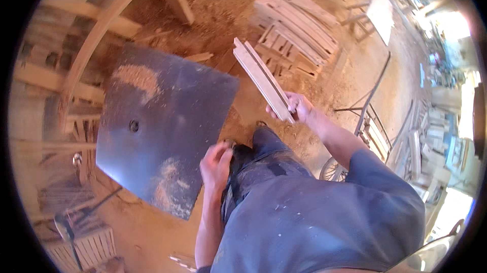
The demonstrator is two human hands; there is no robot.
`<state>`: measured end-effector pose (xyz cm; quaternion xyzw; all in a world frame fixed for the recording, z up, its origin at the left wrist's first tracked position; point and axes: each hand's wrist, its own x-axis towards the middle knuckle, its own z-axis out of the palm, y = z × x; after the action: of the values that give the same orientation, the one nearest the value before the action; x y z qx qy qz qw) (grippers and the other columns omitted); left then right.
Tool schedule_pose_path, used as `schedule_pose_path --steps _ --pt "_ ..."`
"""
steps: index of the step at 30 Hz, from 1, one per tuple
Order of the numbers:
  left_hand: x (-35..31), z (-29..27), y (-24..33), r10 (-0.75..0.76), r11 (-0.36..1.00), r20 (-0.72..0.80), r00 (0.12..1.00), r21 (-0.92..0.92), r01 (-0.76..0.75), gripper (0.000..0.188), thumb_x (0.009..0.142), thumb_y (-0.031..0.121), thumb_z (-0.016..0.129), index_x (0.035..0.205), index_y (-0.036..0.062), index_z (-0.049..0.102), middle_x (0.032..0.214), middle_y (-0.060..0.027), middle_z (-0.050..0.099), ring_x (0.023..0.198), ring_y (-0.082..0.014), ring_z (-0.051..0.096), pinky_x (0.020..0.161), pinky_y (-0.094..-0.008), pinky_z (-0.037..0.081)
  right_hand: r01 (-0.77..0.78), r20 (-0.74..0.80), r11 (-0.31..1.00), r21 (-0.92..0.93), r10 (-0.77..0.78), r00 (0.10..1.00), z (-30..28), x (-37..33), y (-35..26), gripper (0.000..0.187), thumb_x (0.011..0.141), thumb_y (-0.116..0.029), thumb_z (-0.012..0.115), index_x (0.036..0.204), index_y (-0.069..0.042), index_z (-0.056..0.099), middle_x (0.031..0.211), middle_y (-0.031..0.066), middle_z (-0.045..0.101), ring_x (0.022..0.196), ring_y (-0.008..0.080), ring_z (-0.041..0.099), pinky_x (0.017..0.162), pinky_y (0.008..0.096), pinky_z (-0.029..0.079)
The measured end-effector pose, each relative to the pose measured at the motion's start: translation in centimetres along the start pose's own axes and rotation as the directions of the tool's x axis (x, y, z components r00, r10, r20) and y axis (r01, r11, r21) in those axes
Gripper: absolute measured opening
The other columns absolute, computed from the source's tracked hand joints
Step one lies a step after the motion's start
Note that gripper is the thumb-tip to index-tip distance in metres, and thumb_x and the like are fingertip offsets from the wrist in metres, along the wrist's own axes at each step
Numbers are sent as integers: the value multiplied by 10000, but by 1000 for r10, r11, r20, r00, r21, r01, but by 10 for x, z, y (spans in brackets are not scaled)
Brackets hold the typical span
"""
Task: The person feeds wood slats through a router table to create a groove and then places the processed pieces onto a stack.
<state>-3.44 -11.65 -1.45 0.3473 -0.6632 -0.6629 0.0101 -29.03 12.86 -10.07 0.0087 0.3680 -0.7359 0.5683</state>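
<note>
Head view shows, left of the left fingers, a smooth dark tabletop [177,103] strewn with powdery sawdust [138,79]. The left hand [216,164], loosely curled, seems to hold nothing. A long, straight wooden piece [259,79], apparently already grooved, slants away from the right hand [299,107], whose fingers grip its near end. Beyond them lies a slotted wood stack [300,22]; how much remains unworked, I cannot tell.

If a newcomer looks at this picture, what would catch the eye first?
Probably the broad dark tabletop, strewn with sawdust, on the person's left. Next comes the grooved wooden piece in the right hand, with a stack of pale slotted timber beyond it.
</note>
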Motion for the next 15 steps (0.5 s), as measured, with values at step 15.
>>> schedule_pose_path --steps 15 --pt "52 11 3 -353 671 -413 839 -737 -80 284 902 31 718 1167 -39 642 1062 -75 705 884 -155 671 803 -293 534 126 158 250 -960 116 981 149 68 38 784 756 -223 839 1429 13 513 1288 167 615 1214 334 585 1084 426 447"
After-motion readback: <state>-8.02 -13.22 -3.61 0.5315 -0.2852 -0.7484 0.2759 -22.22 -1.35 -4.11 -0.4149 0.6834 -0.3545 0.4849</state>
